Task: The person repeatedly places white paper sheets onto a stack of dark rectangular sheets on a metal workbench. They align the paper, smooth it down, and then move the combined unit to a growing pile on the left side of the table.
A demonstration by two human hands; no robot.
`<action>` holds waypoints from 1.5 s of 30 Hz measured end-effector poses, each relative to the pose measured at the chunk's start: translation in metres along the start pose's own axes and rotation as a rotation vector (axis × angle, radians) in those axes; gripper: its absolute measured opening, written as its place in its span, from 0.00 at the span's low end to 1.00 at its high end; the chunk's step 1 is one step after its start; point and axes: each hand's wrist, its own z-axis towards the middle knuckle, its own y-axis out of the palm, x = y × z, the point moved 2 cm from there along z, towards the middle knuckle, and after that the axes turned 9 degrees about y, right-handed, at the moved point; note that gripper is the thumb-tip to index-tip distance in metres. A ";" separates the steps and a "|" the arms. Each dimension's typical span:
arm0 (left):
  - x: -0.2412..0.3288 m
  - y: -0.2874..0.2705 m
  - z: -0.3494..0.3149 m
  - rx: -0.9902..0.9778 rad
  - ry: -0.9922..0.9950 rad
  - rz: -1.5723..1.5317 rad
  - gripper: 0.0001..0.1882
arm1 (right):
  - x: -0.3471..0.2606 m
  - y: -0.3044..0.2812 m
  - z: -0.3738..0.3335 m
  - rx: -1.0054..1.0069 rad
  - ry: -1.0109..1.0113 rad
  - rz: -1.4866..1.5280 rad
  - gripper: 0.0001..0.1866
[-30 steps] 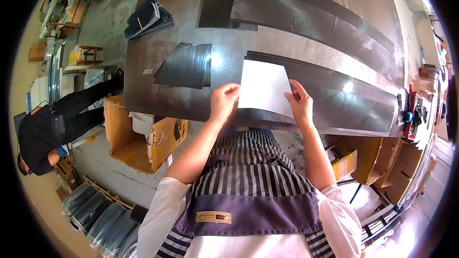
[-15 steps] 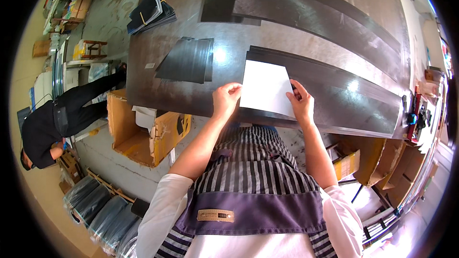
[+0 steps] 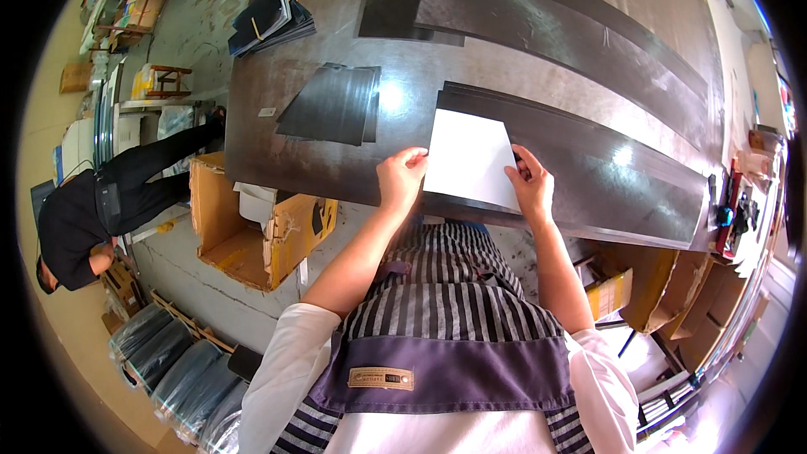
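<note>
A blank white sheet (image 3: 469, 156) lies over the near left end of a stack of long dark strips (image 3: 605, 155). My left hand (image 3: 401, 178) pinches the sheet's left edge between thumb and fingers. On the opposite edge, my right hand (image 3: 531, 187) grips it with the thumb in front and curled fingers behind. To the left of my hands, several dark trapezoid sheets (image 3: 330, 105) are spread in an overlapping pile. Farther back at the left sits a bundle of dark pieces (image 3: 271, 20) tied with a band.
More long dark strips (image 3: 546, 23) cover the table's far side. An open cardboard box (image 3: 244, 231) stands below the table's near left edge; other cartons (image 3: 672, 286) are at the right. A person in black (image 3: 84, 219) bends over at the left, near plastic-wrapped rolls (image 3: 181, 370).
The view has shifted slightly, moving the table a little right in the picture. Both hands keep their hold on the white sheet. The other person's arm has moved a little.
</note>
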 end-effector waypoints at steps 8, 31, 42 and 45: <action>-0.003 0.000 0.000 -0.023 0.011 0.007 0.08 | 0.004 0.002 0.001 -0.004 0.028 -0.033 0.24; 0.002 0.003 0.000 -0.007 0.111 0.073 0.07 | -0.009 0.006 -0.011 0.164 -0.179 -0.469 0.32; 0.036 0.001 -0.010 -0.118 0.585 0.311 0.13 | -0.009 -0.020 -0.050 0.213 -0.464 -0.439 0.12; 0.038 0.018 -0.011 -0.293 0.613 0.377 0.13 | 0.024 -0.018 -0.072 0.066 -0.451 -0.473 0.13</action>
